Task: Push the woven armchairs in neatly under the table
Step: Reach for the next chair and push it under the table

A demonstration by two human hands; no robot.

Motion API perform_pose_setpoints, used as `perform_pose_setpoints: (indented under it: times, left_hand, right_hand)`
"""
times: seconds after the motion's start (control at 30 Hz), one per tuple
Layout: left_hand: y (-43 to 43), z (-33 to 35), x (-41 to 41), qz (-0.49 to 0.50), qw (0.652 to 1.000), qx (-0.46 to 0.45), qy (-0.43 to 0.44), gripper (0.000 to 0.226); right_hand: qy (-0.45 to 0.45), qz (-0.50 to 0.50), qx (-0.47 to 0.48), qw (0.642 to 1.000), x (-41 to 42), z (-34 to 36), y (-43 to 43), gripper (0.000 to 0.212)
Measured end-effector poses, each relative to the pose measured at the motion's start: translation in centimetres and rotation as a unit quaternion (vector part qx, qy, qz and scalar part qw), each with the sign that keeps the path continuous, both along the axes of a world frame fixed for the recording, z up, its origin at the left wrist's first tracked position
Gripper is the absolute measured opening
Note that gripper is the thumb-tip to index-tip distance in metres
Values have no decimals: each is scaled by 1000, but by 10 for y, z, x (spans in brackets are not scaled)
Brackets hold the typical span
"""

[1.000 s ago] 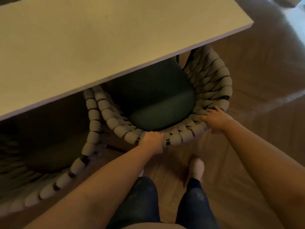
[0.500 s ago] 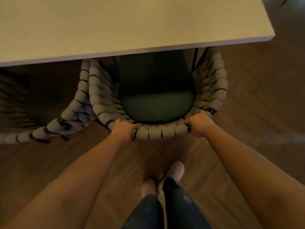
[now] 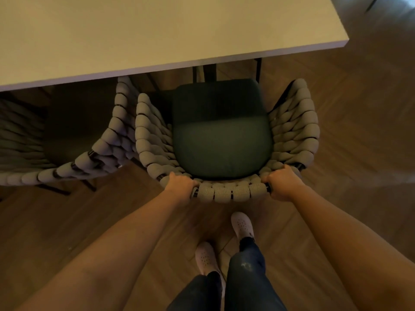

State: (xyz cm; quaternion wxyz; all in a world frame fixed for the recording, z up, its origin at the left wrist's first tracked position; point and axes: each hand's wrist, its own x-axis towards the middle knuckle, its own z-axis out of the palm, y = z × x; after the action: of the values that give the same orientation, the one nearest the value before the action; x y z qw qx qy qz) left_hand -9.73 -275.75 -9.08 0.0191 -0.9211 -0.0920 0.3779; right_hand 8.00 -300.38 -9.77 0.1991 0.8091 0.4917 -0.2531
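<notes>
A woven armchair (image 3: 294, 131) with thick grey rope sides and a dark green seat cushion (image 3: 220, 135) stands in front of me, its front just at the edge of the pale table (image 3: 157, 30). My left hand (image 3: 179, 184) grips the left part of the chair's back rim. My right hand (image 3: 280, 185) grips the right part of the same rim. A second woven armchair (image 3: 107, 140) stands to the left, its seat mostly under the table and its arm touching the first chair's left side.
The floor is dark wood planks (image 3: 359, 131). My two feet in light perforated shoes (image 3: 242, 225) stand just behind the chair. Thin dark table legs (image 3: 259, 68) show under the tabletop near its right corner.
The chair has come back out from under the table, so more of the green cushion shows. Both hands keep their grip on the back rim, and my feet have shifted.
</notes>
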Motion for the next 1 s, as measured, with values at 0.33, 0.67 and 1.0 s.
perform_pose_setpoints:
  times: [0.33,0.67,1.0]
  left_hand:
    - [-7,5,43,4,1000,-3,2,43]
    - [-3,12,107,21,1000,-6,-8,43]
    - [5,4,143,20,999,-6,-34,48]
  right_hand:
    - [8,-1,-2,1000,41,5,-5,20]
    - [13,1,7,1000,110,-4,-1,22]
    - [11,21,-5,1000,160,-3,12,31]
